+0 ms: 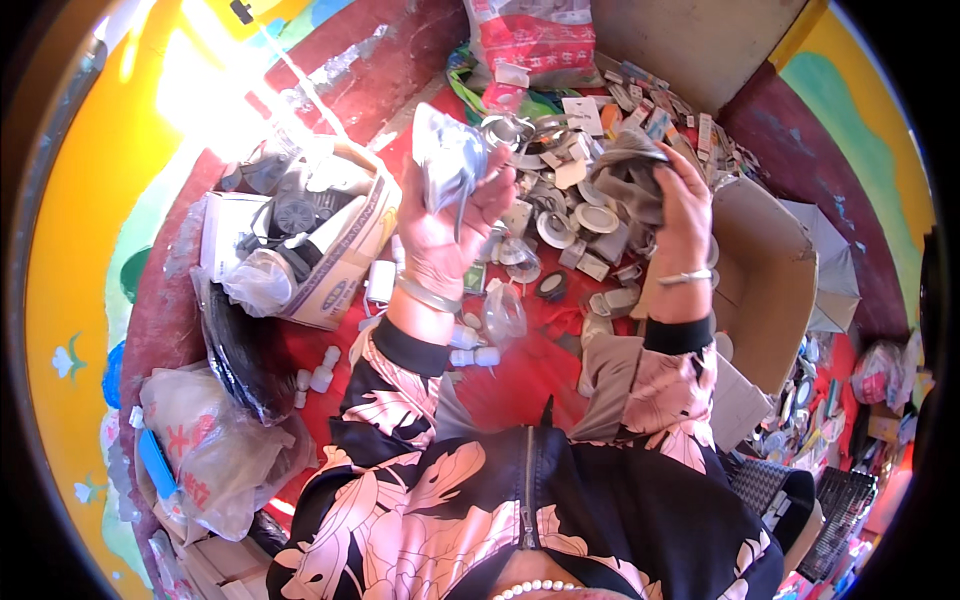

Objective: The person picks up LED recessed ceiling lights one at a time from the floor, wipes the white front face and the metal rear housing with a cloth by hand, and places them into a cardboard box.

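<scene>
My left hand [445,235] is raised palm up, fingers curled around a clear plastic-wrapped bundle [447,150] with a thin grey cord trailing from it. What is inside the wrapping is hard to make out. On the other side, my right hand [685,200] pinches the edge of a crumpled grey-brown cloth [632,180], which hangs over the heap. Below and beyond both hands spreads a pile of round white light fittings [597,218], small boxes and loose parts on a red covering [540,375]. A small clear plastic bag [504,315] lies near my left wrist.
At left stands an open cardboard box [345,265] of mixed devices, near a stuffed plastic bag [215,440]. An open, tipped carton [765,270] lies right of my right arm. A red-and-white package [535,45] sits at the back against the wall.
</scene>
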A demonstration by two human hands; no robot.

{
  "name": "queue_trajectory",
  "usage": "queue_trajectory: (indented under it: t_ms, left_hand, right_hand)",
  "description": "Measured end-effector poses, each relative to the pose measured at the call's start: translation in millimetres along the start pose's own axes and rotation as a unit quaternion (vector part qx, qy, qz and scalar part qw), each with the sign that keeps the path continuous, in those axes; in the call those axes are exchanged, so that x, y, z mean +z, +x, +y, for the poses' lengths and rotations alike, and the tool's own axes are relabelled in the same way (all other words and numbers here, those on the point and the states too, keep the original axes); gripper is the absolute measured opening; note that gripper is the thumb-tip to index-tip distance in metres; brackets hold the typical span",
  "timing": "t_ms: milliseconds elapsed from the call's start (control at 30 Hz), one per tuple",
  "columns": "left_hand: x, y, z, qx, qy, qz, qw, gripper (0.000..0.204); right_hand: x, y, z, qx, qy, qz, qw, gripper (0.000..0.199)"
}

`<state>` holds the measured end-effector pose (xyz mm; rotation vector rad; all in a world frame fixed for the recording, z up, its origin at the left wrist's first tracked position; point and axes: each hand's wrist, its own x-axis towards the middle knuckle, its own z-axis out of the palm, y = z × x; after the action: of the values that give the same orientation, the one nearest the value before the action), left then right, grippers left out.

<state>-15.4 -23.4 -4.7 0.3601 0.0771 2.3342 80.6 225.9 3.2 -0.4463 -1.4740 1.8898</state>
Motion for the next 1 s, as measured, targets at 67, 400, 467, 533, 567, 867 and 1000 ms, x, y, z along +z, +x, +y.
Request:
queue_trajectory:
  t_ms: [67, 400, 467, 533, 567, 867, 1000]
  left_hand:
    - [-4.9, -6.4, -1.5, -0.001, -0.024, -0.012, 1.0, 0.064]
    - [-17.4, -10.1, -14.4, -0.041, 0.012, -0.114, 0.993, 0.061]
    - [-20.1, -11.3, -17.7, -0.045, -0.011, -0.116, 0.992, 0.066]
    - [-16.7, -9.5, -21.6, -0.056, 0.005, -0.107, 0.993, 0.067]
    - [-16.4, -7.6, -23.7, -0.062, 0.014, -0.103, 0.993, 0.067]
    - [12.4, -16.2, -45.4, -0.034, 0.091, 0.038, 0.995, 0.044]
    - [-7.5, -16.1, -38.3, -0.1, 0.09, 0.018, 0.991, 0.046]
  right_hand:
    - [0.6, -5.4, -13.3, 0.069, 0.176, -0.044, 0.981, 0.026]
    - [9.0, -17.2, -20.9, -0.021, 0.139, -0.082, 0.987, 0.026]
    - [16.5, -21.3, -26.6, 0.001, 0.197, -0.045, 0.979, 0.028]
    - [26.7, -32.5, -39.7, -0.029, 0.245, -0.067, 0.967, 0.028]
    - [31.7, -37.0, -42.8, -0.044, 0.268, -0.078, 0.959, 0.028]
    - [87.5, -89.3, -25.7, -0.339, -0.19, -0.237, 0.89, 0.042]
    - [82.9, -86.9, -27.2, -0.167, -0.079, -0.222, 0.957, 0.035]
